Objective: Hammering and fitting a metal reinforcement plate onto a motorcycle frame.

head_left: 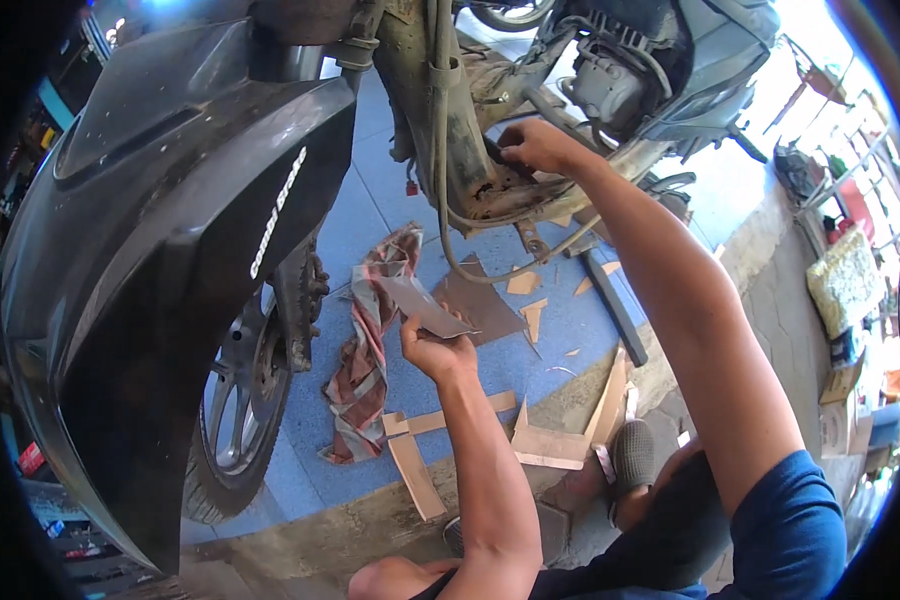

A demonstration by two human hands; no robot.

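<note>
My left hand [438, 350] is closed on a thin grey-brown sheet [417, 306], held by its lower edge above the blue tiles. Up at the bare motorcycle frame [425, 120], my right hand [540, 148] has its fingers bent down against the worn, rust-stained footboard area [510, 197]. Something dark shows under those fingers, but I cannot make out what it is. A larger brown sheet [485, 305] lies on the floor just beyond my left hand. Beside it is a crumpled red-and-grey checked cloth [358, 385].
A dark-handled hammer [612, 305] rests on the tiles below my right forearm. Cardboard offcuts [550, 443] lie scattered near my foot. The black front fairing [180, 210] and front wheel [235, 400] stand on the left. A cable [442, 150] hangs down the frame.
</note>
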